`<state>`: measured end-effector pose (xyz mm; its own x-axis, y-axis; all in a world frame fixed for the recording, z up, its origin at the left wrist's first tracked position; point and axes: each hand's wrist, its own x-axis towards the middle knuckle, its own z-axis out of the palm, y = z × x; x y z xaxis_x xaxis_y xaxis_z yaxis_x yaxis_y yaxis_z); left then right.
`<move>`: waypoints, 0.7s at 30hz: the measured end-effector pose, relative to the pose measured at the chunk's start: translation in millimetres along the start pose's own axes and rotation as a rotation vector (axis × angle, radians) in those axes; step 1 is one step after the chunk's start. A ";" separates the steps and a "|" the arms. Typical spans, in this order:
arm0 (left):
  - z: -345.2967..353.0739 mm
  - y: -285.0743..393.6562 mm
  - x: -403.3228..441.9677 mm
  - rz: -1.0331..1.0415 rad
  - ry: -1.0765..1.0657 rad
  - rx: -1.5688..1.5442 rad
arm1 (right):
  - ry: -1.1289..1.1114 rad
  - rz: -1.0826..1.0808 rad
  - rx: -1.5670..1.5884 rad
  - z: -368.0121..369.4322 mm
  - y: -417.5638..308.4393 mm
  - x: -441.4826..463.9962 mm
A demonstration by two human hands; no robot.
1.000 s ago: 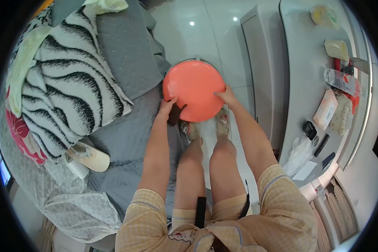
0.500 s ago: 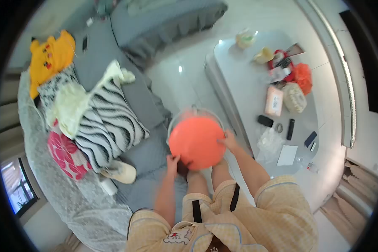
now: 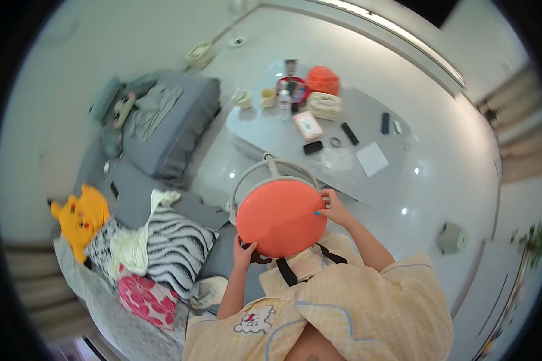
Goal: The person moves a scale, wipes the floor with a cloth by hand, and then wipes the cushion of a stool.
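Note:
A folding stool with a round orange seat (image 3: 281,218) and a curved grey tube frame (image 3: 245,178) is held in front of my body, its seat facing up toward me. My left hand (image 3: 244,251) is closed on the seat's lower left edge, the thumb on top. On the right edge, my right hand (image 3: 334,209) grips the rim with its thumb on the orange face and its fingers partly hidden. The lower legs of the stool are hidden behind the seat.
A grey coffee table (image 3: 247,126) ahead bears a tissue pack (image 3: 308,125), a white sheet (image 3: 372,157) and several small items. The grey sofa (image 3: 135,186) on the left holds a zebra-striped pillow (image 3: 177,243) and a yellow plush (image 3: 81,216). A bin (image 3: 451,238) stands at right.
The view has swung to the right, showing more floor and the bin. The stool has come closer to my body, with more of its grey frame showing. Both hands keep hold of the seat.

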<state>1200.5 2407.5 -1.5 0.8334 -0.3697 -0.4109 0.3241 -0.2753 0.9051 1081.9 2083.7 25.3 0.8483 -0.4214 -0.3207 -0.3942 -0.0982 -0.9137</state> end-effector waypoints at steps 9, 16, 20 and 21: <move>127.5 38.8 36.7 0.321 -0.616 0.375 | 0.415 0.092 -0.066 -96.8 59.3 -151.1; 310.7 28.7 -25.0 0.443 -1.024 0.544 | 0.790 0.290 0.044 -144.0 154.1 -320.6; 418.7 -0.8 -75.3 0.711 -1.256 0.752 | 1.080 0.383 0.172 -147.2 207.3 -419.6; 443.1 -14.8 -84.5 0.707 -1.304 0.759 | 1.134 0.405 0.201 -146.7 218.1 -443.4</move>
<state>926.9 2049.6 -28.8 -0.3230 -0.9369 -0.1337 -0.5312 0.0625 0.8450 567.9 2116.8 4.7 -0.1525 -0.9468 -0.2834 -0.4118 0.3216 -0.8526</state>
